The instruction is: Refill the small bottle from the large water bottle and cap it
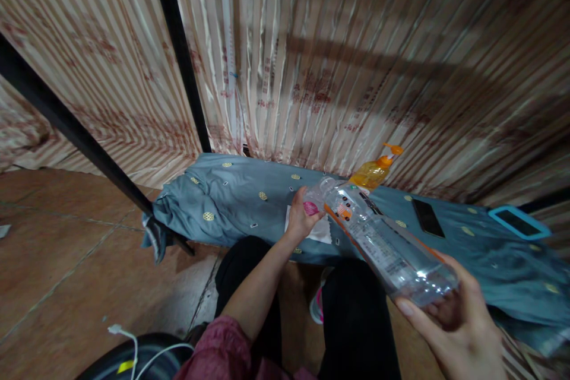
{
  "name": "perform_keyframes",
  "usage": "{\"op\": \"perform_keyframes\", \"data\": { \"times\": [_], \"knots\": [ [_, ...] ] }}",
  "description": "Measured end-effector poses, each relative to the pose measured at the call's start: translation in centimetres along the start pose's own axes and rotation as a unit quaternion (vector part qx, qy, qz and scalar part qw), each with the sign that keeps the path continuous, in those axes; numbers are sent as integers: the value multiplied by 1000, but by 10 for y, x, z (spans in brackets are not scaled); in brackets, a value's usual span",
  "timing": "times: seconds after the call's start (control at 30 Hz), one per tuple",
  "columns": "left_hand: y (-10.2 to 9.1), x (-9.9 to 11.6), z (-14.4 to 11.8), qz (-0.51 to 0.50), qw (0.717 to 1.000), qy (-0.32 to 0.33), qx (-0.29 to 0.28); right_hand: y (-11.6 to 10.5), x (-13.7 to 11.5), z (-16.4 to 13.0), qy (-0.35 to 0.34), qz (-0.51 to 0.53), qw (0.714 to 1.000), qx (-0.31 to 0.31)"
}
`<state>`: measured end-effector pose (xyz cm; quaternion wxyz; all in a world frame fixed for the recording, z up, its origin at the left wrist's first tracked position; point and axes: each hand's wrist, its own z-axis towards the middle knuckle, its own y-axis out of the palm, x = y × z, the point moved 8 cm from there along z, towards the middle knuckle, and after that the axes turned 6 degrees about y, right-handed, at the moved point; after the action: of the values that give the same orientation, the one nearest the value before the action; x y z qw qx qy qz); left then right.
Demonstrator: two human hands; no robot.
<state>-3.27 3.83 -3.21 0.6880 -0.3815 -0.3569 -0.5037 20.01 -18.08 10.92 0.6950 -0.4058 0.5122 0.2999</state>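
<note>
A large clear plastic bottle (378,243) with an orange-edged printed label lies tilted across the view, its neck toward the upper left. My right hand (463,320) is closed around its base. At the neck end, my left hand (301,222) is closed on a small clear plastic thing (313,195) with a pink patch; its kind is hard to make out. This piece meets or overlaps the bottle's neck, and I cannot tell whether they are joined. Below them lies a white paper or cloth (321,231). Just behind the bottle stands an orange pump bottle (373,174).
A blue-grey patterned cloth (240,190) covers the low bench before my knees. On its right side are a black phone (428,218) and a blue-framed device (520,222). Black poles (180,41) rise at left against a striped curtain (312,71). A white cable (133,347) lies lower left.
</note>
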Motion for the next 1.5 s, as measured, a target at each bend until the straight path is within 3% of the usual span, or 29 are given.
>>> {"op": "perform_keyframes", "data": {
  "times": [0.33, 0.73, 1.27, 1.5],
  "knots": [
    [-1, 1, 0, -3, 1000, 8, 1, -3, 8, 5, -54, -27, 997, -56],
    [-1, 3, 0, -4, 1000, 3, -3, -6, 10, 5, -49, -27, 996, -66],
    [-2, 4, 0, 4, 1000, 0, -1, -10, 18, 10, -39, -37, 997, -57],
    [-1, 3, 1, -8, 1000, 0, 1, -3, 4, 2, -11, -24, 999, -21]
  ]
}}
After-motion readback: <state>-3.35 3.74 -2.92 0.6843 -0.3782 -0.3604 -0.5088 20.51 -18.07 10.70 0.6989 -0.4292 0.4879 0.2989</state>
